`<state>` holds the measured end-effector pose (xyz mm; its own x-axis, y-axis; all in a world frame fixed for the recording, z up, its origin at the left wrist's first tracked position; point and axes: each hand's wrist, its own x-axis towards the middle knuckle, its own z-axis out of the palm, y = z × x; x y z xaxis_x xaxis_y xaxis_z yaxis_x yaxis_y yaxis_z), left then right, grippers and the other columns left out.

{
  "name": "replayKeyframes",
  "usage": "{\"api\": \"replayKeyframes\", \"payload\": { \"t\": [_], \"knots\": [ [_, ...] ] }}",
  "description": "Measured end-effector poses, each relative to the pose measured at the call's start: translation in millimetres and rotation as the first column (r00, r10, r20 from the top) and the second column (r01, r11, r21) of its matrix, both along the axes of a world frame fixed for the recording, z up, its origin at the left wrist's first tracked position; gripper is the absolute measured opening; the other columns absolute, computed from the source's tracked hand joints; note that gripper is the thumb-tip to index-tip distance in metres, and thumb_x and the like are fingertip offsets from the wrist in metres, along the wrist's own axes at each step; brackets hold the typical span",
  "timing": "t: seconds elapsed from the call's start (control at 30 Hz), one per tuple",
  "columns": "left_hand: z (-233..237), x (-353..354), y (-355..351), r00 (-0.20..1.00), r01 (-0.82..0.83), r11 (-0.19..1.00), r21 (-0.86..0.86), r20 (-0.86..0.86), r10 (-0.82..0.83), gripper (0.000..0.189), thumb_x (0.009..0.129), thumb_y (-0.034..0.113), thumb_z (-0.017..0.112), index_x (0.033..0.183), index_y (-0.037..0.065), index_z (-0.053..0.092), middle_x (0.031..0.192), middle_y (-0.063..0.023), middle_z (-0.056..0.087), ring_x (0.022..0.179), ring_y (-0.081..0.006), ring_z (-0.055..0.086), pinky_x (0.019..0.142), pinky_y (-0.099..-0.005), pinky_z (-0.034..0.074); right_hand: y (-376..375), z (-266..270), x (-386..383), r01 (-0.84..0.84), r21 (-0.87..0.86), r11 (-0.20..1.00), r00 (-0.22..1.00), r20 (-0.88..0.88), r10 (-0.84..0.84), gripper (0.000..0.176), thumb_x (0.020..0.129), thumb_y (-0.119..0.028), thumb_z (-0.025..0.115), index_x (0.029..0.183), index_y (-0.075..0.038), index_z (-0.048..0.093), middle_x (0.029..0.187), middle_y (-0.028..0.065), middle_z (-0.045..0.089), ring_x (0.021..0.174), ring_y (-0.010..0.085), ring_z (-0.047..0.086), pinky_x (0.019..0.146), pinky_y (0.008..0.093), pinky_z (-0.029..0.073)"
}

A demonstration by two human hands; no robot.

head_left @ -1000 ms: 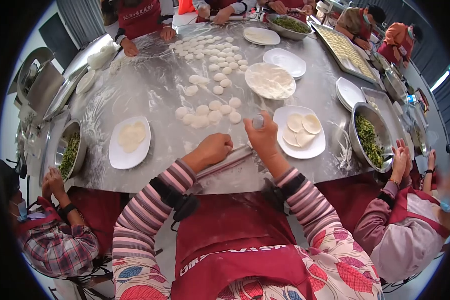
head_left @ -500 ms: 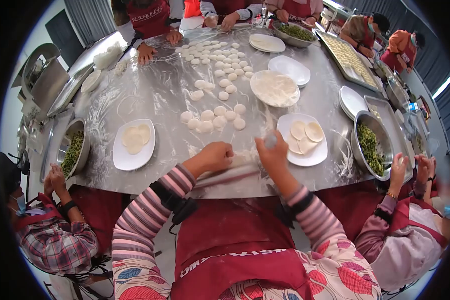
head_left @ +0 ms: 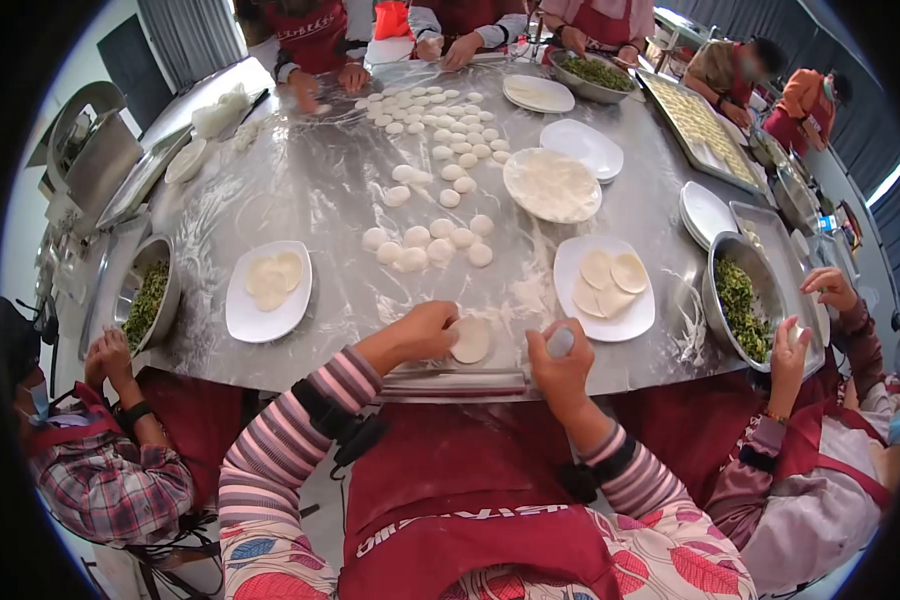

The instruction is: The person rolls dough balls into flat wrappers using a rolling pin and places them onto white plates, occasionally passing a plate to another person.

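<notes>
My left hand [head_left: 428, 331] pinches the left edge of a flat dough round [head_left: 471, 341] lying on the floured metal table [head_left: 340, 210]. To its right, my right hand [head_left: 562, 358] is wrapped round a pale handle, whose end [head_left: 560, 343] shows between thumb and fingers; the rest is hidden. A bar-like edge [head_left: 455, 381] runs along the table in front of my apron. Farther in lie several dough pieces [head_left: 441, 250]. White plates with flat rounds stand to the left [head_left: 255, 325] and right [head_left: 610, 326].
Bowls of chopped green filling stand at the left [head_left: 170, 300] and right [head_left: 767, 290]. Beyond are a flour-covered plate [head_left: 552, 185], stacked plates [head_left: 588, 145] and a tray of small pieces [head_left: 705, 130]. Co-workers' hands are at the left [head_left: 110, 355], right [head_left: 792, 350] and far side [head_left: 460, 50].
The dough round now shows beside my left hand. My right hand has moved down and slightly right. At the far left, a co-worker's hand has lifted, and the right co-worker's hands have parted.
</notes>
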<state>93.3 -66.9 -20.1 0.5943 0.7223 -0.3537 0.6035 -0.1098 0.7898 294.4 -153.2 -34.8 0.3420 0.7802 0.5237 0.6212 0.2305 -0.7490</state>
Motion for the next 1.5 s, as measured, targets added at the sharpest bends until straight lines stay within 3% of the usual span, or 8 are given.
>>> {"api": "replayKeyframes", "payload": {
  "t": [0.07, 0.13, 0.4, 0.7, 1.1, 1.2, 1.33, 1.5],
  "knots": [
    [4.2, 0.0, -6.3, 0.999, 0.012, 0.994, -0.107, 0.041, -0.008, 0.019, 0.075, 0.014, 0.056, 0.083, -0.003, 0.056, 0.074, -0.0185, 0.059, 0.07, -0.03, 0.059, 0.065, -0.038, 0.045, -1.3, 0.0, -1.2, -0.004, 0.021, 1.0, 1.0, -0.019, 0.004, 0.028, 0.069, -0.017, 0.071, 0.084, -0.003, 0.05, 0.062, 0.0133, 0.056, 0.057, 0.0341, 0.056, 0.054, 0.0405, 0.043],
    [11.9, 9.6, -8.6, 0.995, 0.091, 0.949, 0.302, -0.063, -0.075, 0.02, 0.075, 0.014, 0.057, 0.084, -0.003, 0.056, 0.074, -0.0186, 0.059, 0.071, -0.0306, 0.059, 0.065, -0.038, 0.045, 43.8, -11.9, -5.3, 0.102, 0.048, 0.994, 0.992, 0.066, -0.105, 0.029, 0.07, -0.017, 0.07, 0.089, -0.002, 0.052, 0.064, 0.0175, 0.056, 0.058, 0.0374, 0.055, 0.052, 0.0427, 0.042],
    [-10.7, 3.1, 2.2, 0.999, 0.047, 0.954, 0.296, -0.017, -0.045, 0.02, 0.075, 0.012, 0.056, 0.088, -0.004, 0.057, 0.074, -0.0187, 0.06, 0.07, -0.0284, 0.059, 0.065, -0.0367, 0.045, -9.8, -2.3, -1.5, 0.01, 0.078, 0.997, 1.0, -0.014, -0.009, 0.03, 0.069, -0.013, 0.072, 0.086, -0.001, 0.051, 0.061, 0.0156, 0.057, 0.055, 0.0344, 0.058, 0.051, 0.0405, 0.044],
    [1.8, 17.3, 4.8, 0.999, 0.008, 0.963, 0.268, 0.032, -0.017, 0.016, 0.076, 0.009, 0.053, 0.085, -0.004, 0.057, 0.069, -0.0143, 0.059, 0.066, -0.0236, 0.059, 0.06, -0.0345, 0.046, 53.7, 0.6, -9.1, 0.048, 0.194, 0.98, 0.999, 0.012, -0.052, 0.024, 0.068, -0.009, 0.071, 0.074, -0.002, 0.048, 0.058, 0.0121, 0.053, 0.048, 0.0274, 0.052, 0.048, 0.034, 0.042],
    [-1.9, 21.6, 7.0, 1.0, 0.016, 0.95, 0.312, -0.011, -0.013, 0.02, 0.076, 0.01, 0.055, 0.088, -0.005, 0.057, 0.082, -0.021, 0.061, 0.072, -0.0303, 0.06, 0.066, -0.0377, 0.046, 66.7, -5.9, -9.9, 0.045, 0.083, 0.996, 0.999, -0.008, -0.045, 0.031, 0.068, -0.012, 0.072, 0.088, -0.001, 0.052, 0.062, 0.0144, 0.058, 0.054, 0.0333, 0.056, 0.052, 0.0382, 0.044],
    [-3.5, 12.0, 9.0, 0.998, 0.036, 0.956, 0.291, -0.059, -0.019, 0.016, 0.074, 0.01, 0.055, 0.082, -0.002, 0.06, 0.082, -0.022, 0.062, 0.081, -0.0365, 0.059, 0.07, -0.04, 0.045, 9.9, 9.6, -3.9, -0.005, 0.0, 1.0, 1.0, -0.013, 0.005, 0.025, 0.068, -0.011, 0.071, 0.077, -0.003, 0.049, 0.063, 0.0145, 0.057, 0.055, 0.0322, 0.056, 0.052, 0.0374, 0.044],
    [-14.1, 1.2, 8.3, 0.993, 0.046, 0.962, 0.269, 0.09, -0.073, 0.016, 0.077, 0.013, 0.056, 0.08, -0.003, 0.06, 0.071, -0.0176, 0.06, 0.068, -0.0244, 0.059, 0.064, -0.0346, 0.045, -2.4, -6.3, 0.1, -0.04, 0.023, 0.999, 0.991, -0.124, 0.042, 0.025, 0.069, -0.01, 0.071, 0.076, -0.003, 0.048, 0.059, 0.0125, 0.055, 0.054, 0.0311, 0.057, 0.05, 0.0385, 0.044],
    [-10.1, 13.2, 6.2, 0.998, 0.019, 0.955, 0.296, 0.051, -0.036, 0.023, 0.078, 0.019, 0.056, 0.082, -0.003, 0.062, 0.072, -0.0193, 0.061, 0.07, -0.0276, 0.06, 0.066, -0.0356, 0.046, 76.5, -8.4, -10.0, 0.053, 0.168, 0.984, 0.995, 0.076, -0.067, 0.027, 0.072, -0.016, 0.068, 0.088, 0.0, 0.053, 0.06, 0.0155, 0.058, 0.054, 0.0343, 0.057, 0.051, 0.0395, 0.044]
  ]
}}
